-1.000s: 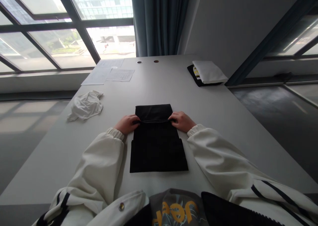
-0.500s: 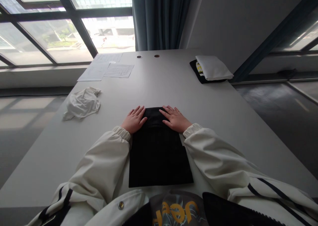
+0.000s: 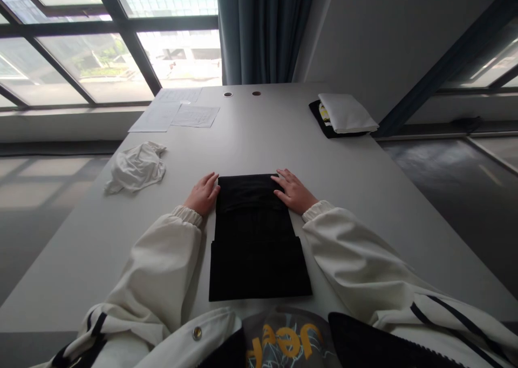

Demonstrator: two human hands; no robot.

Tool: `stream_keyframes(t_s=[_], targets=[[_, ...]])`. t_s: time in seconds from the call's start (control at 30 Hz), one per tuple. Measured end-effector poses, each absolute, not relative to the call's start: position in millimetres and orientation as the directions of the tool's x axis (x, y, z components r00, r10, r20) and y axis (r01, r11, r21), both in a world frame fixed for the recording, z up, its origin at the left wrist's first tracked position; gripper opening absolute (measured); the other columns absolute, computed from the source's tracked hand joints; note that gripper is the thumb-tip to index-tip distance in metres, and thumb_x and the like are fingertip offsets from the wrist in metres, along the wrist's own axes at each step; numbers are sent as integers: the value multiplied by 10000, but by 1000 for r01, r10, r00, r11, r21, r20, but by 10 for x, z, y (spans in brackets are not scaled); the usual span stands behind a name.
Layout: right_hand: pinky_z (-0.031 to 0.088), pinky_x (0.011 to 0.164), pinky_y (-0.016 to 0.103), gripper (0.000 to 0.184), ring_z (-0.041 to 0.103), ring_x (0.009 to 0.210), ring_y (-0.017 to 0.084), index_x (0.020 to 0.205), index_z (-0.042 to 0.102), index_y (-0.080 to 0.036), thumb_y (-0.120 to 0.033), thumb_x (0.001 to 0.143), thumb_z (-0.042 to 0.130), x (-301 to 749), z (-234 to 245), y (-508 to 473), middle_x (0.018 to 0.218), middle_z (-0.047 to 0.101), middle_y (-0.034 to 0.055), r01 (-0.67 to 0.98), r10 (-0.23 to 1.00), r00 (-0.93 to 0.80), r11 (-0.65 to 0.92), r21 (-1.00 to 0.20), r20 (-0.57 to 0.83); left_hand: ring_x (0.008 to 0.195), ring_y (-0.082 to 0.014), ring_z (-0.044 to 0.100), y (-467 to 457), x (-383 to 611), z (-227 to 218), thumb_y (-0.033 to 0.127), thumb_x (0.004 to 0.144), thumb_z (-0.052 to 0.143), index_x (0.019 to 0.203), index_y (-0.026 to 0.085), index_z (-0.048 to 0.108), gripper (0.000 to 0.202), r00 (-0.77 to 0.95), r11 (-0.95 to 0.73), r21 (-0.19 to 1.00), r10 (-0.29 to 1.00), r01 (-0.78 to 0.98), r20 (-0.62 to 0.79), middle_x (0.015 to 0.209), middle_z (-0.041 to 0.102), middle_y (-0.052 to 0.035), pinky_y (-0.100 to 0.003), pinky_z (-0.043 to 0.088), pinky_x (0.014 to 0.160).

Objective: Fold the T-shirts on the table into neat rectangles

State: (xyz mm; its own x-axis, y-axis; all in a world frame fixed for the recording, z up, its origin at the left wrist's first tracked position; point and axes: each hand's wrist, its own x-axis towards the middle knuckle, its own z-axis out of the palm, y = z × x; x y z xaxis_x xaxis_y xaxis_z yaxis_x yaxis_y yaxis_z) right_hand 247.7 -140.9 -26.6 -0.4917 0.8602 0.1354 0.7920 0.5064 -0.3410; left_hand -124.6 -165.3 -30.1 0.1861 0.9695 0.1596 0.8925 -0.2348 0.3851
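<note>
Head view: a person stands or sits at a pale table [image 3: 243,147]; clock hours below are read around the black cloth, with 12 away from the person and 6 towards the body.
Black cloth: this piece [image 3: 259,233] lies flat on the table straight in front of the person, folded into a long block. Its near part is wider than its far part, and a smooth band crosses the far end.
Left hand: at 10 o'clock, the left hand [image 3: 203,193] rests with fingers loosely extended and grips nothing; its fingertips and thumb lie at the cloth's far left edge.
Right hand: between 1 and 2 o'clock, the right hand [image 3: 297,192] has its fingers spread apart and holds nothing; fingertips and thumb reach over the cloth's far right corner.
Crumpled white cloth: it lies loosely at 10 o'clock [image 3: 137,165], beyond the left hand and well apart from it.
Paper sheets: several printed sheets [image 3: 194,116] lie at 11 o'clock, near the table's far left corner.
Folded stack: at 1 o'clock a white folded cloth [image 3: 348,113] sits on a dark folded cloth [image 3: 324,128] that shows a yellow print.
Far edge: two round holes [image 3: 227,94] stand close to 12, with a blue-grey curtain [image 3: 263,33] behind.
Window: panes [image 3: 93,60] fill 10 to 11 o'clock.
</note>
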Motion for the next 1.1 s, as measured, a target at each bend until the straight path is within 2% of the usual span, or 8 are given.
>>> stream_keyframes(t_s=[0.2, 0.33, 0.47, 0.53, 0.67, 0.8, 0.93, 1.1], targets=[[360, 1238, 573, 422, 427, 1482, 341, 1331, 713, -250, -453, 964, 667, 2502, -105, -1514, 1489, 588, 123, 540, 659, -677, 747, -387, 328, 1185, -318, 625, -2173, -1234, 32, 523, 899, 715, 1228, 286, 688, 407, 392, -440, 259, 894, 860, 218, 1281, 652, -95, -514, 484, 1089], [458, 1127, 485, 308, 584, 1271, 300, 1201, 751, -223, -395, 949, 704, 2374, -72, -1563, 1322, 668, 127, 446, 568, -754, 811, -378, 329, 1080, -297, 662, -2276, -1024, 79, 418, 925, 703, 1097, 290, 707, 214, 428, -449, 211, 893, 868, 142, 1161, 707, -66, -463, 512, 977], [478, 938, 398, 126, 646, 968, 249, 970, 745, -200, -296, 968, 664, 2364, -57, -1579, 1002, 716, 94, 557, 626, -726, 779, -288, 286, 934, -246, 694, -2242, -952, 72, 349, 986, 594, 1051, 275, 685, 135, 434, -442, 184, 897, 878, 86, 1045, 716, -44, -388, 520, 880], [458, 858, 366, 104, 646, 877, 233, 959, 724, -201, -299, 953, 688, 2386, -35, -1595, 913, 715, 69, 582, 633, -743, 771, -258, 216, 871, -235, 696, -2243, -944, 89, 357, 1009, 552, 1038, 263, 672, 155, 413, -418, 146, 908, 896, 65, 1004, 721, -42, -366, 514, 831], [433, 801, 341, 198, 665, 877, 240, 1027, 692, -209, -355, 910, 756, 2384, 69, -1672, 939, 732, 57, 656, 681, -727, 726, -206, 86, 862, -234, 706, -2275, -908, 142, 343, 1027, 508, 990, 256, 645, 166, 380, -384, 104, 923, 917, 54, 948, 746, -42, -342, 493, 801], [416, 757, 336, 117, 685, 893, 247, 1032, 671, -212, -314, 975, 662, 2345, 234, -1810, 989, 747, 80, 798, 800, -599, 595, -91, -21, 807, -238, 712, -2301, -862, 183, 356, 1049, 453, 1011, 256, 639, 215, 337, -338, 87, 941, 937, 25, 870, 757, -45, -326, 465, 728], [379, 670, 332, 288, 697, 901, 276, 1143, 644, -223, -447, 966, 683, 2354, 345, -1938, 1055, 761, 103, 874, 868, -486, 482, -68, -102, 742, -232, 716, -2325, -845, 205, 394, 1074, 403, 1074, 272, 646, 271, 264, -265, 70, 964, 962, 23, 824, 765, -33, -306, 418, 652], [316, 638, 325, 102, 697, 823, 248, 1051, 642, -220, -256, 958, 618, 2308, 347, -1993, 991, 775, 97, 899, 895, -437, 432, -70, -83, 782, -240, 741, -2327, -866, 207, 423, 1070, 433, 1148, 288, 636, 255, 247, -249, 52, 968, 967, 33, 879, 789, -25, -305, 415, 637]])
